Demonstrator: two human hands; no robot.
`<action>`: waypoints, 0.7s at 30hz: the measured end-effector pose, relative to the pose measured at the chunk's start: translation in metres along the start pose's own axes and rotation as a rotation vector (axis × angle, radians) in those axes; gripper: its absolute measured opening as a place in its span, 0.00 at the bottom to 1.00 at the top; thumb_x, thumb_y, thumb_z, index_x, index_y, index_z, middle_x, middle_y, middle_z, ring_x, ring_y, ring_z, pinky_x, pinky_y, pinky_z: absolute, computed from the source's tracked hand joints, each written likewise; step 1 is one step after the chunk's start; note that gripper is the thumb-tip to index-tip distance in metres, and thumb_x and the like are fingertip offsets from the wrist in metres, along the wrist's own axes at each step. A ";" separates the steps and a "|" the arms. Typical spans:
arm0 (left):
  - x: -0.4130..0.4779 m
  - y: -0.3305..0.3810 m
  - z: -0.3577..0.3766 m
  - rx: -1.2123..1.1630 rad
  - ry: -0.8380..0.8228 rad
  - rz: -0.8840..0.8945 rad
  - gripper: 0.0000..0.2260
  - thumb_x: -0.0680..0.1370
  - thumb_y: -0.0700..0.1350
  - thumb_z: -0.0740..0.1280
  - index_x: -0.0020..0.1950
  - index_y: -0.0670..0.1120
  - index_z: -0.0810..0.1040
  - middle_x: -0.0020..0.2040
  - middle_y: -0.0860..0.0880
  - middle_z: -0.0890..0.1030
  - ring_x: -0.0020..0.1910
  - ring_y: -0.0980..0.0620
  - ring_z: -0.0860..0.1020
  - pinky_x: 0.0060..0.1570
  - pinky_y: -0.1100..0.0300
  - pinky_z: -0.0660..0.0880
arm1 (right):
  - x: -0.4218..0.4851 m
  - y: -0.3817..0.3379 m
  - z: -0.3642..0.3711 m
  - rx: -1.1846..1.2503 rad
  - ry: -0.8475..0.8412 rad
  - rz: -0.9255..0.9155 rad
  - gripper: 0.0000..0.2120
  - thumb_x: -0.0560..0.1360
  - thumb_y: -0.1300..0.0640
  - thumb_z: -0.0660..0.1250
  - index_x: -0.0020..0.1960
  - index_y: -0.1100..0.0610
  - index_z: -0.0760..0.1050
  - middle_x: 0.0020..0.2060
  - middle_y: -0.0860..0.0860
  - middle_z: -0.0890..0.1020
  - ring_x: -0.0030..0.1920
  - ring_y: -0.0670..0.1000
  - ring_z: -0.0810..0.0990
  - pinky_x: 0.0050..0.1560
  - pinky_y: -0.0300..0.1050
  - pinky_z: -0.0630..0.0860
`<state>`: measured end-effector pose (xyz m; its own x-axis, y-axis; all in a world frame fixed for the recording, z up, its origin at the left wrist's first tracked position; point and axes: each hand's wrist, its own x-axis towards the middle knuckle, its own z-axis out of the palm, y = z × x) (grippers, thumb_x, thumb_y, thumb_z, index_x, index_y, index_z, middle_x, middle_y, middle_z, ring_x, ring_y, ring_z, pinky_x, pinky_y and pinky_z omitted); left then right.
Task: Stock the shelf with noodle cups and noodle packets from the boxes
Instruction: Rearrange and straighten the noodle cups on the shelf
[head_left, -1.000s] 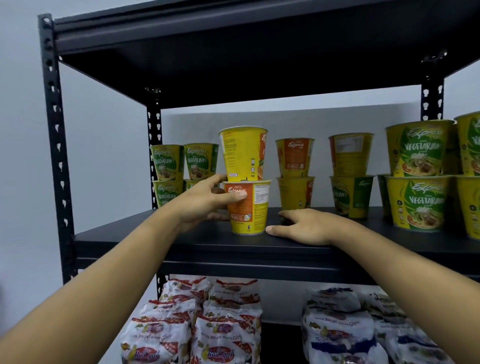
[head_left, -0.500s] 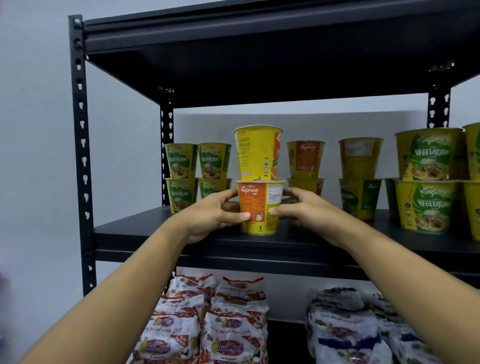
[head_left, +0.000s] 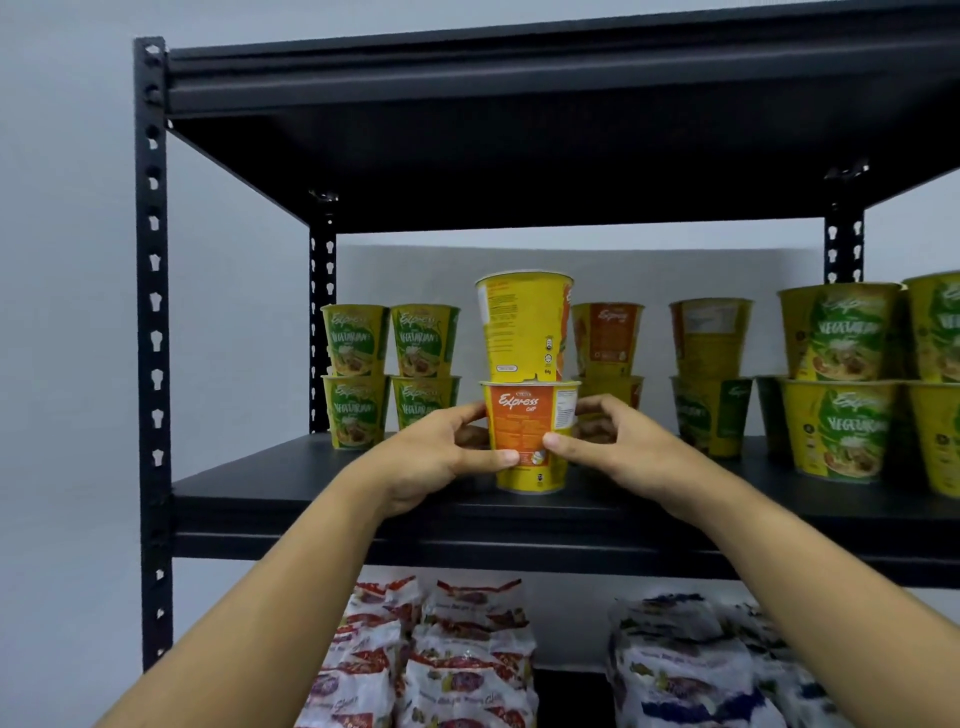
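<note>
An orange-and-yellow noodle cup (head_left: 522, 426) stands on the black shelf board (head_left: 291, 483) near its front edge. A second yellow cup (head_left: 519, 327) is stacked on top of it. My left hand (head_left: 441, 462) grips the lower cup from the left, thumb across its front. From the right, my right hand (head_left: 618, 447) holds the same cup, thumb on the front and fingers curled behind. Green vegetarian cups (head_left: 389, 374) stand stacked at the back left, orange cups (head_left: 608, 335) behind the held stack.
More stacked cups (head_left: 836, 384) fill the right side of the shelf. Noodle packets with red print (head_left: 441, 654) and blue print (head_left: 685, 670) lie on the lower shelf. The black upright post (head_left: 153, 332) borders the left; the upper shelf (head_left: 519, 119) hangs overhead.
My right hand rose from the shelf board and took the lower cup from the right. The left hand has stayed on it, and the view has shifted so the rack sits further right.
</note>
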<state>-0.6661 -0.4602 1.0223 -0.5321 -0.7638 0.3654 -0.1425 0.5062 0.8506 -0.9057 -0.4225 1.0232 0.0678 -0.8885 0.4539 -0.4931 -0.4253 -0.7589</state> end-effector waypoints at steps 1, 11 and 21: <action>0.000 0.000 0.000 0.002 0.001 0.001 0.29 0.75 0.43 0.77 0.74 0.52 0.72 0.63 0.52 0.84 0.64 0.55 0.81 0.68 0.54 0.74 | 0.000 0.000 0.000 0.007 -0.002 0.003 0.34 0.65 0.35 0.77 0.66 0.44 0.70 0.57 0.43 0.80 0.58 0.42 0.78 0.61 0.48 0.76; 0.000 0.001 0.000 0.025 0.017 0.002 0.27 0.75 0.45 0.77 0.73 0.52 0.74 0.61 0.53 0.84 0.62 0.56 0.81 0.66 0.55 0.75 | -0.002 -0.011 0.004 -0.026 0.035 -0.017 0.44 0.64 0.29 0.74 0.75 0.44 0.67 0.68 0.43 0.75 0.67 0.48 0.75 0.70 0.58 0.72; 0.002 -0.004 -0.003 0.052 0.024 -0.004 0.29 0.74 0.47 0.79 0.73 0.53 0.74 0.63 0.53 0.83 0.64 0.55 0.80 0.68 0.52 0.74 | 0.018 -0.064 0.002 0.161 0.184 -0.121 0.26 0.79 0.43 0.68 0.74 0.50 0.70 0.64 0.44 0.79 0.60 0.46 0.78 0.49 0.41 0.73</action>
<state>-0.6643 -0.4650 1.0214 -0.5113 -0.7748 0.3719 -0.1876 0.5229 0.8315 -0.8712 -0.4115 1.0792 -0.0483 -0.7897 0.6116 -0.3461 -0.5612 -0.7519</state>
